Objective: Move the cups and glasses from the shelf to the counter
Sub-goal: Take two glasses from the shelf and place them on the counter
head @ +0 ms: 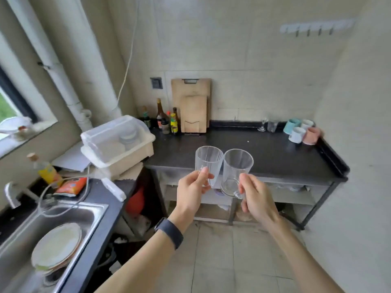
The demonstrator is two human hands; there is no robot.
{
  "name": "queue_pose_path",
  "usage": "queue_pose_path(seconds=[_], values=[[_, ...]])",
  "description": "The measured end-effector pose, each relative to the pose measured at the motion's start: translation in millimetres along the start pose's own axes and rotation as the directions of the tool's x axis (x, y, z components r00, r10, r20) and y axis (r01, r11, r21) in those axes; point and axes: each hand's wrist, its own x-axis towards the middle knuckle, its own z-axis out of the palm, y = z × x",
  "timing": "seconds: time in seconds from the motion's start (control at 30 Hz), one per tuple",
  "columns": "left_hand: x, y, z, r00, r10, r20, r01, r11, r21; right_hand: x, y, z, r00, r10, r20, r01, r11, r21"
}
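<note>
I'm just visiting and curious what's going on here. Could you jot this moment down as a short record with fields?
left hand: left hand holds a ribbed glass
right hand: right hand holds a glass mug at its handle
already on counter: four mugs, a stemmed glass and a tumbler at the far right of the black counter
sink: stacked plates

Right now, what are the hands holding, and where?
The left hand pinches a ribbed glass near its bottom; the right hand holds a glass mug by its handle.

Left hand [191,192] and right hand [257,199] raised, each grip closed.
</note>
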Motion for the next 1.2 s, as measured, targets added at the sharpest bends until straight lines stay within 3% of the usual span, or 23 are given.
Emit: queue_pose_path(seconds=[0.23, 0.53, 0.87, 1.07, 1.2], values=[[74, 4, 130, 0.977, -0.033, 0.211, 0.037, 0.999, -0.013, 54, 36, -94, 0.967, 0.107, -0.232, -0.103, 0.994, 0.028], [216, -24, 275, 0.912, -0.09, 0.401, 0.114, 0.993, -0.037, 190, 102, -192, 0.907, 0.187, -0.378, -0.198, 0.98, 0.01], [352, -89, 426, 0.863, -0.284, 0.419, 0.236, 0.958, 0.164, 320, 192, -292, 0.824, 0.363, -0.435, -0.404, 0.915, -0.003], [404, -160, 520, 0.831, -0.421, 0.363, 0.346, 0.903, 0.254, 395, 284, -349, 0.795, 0.488, -0.36, -0.52, 0.854, 0.01], [425, -197, 582, 0.793, -0.555, 0.251, 0.499, 0.829, 0.252, 445, 337, -381, 0.743, 0.602, -0.292, -0.621, 0.783, 0.034]])
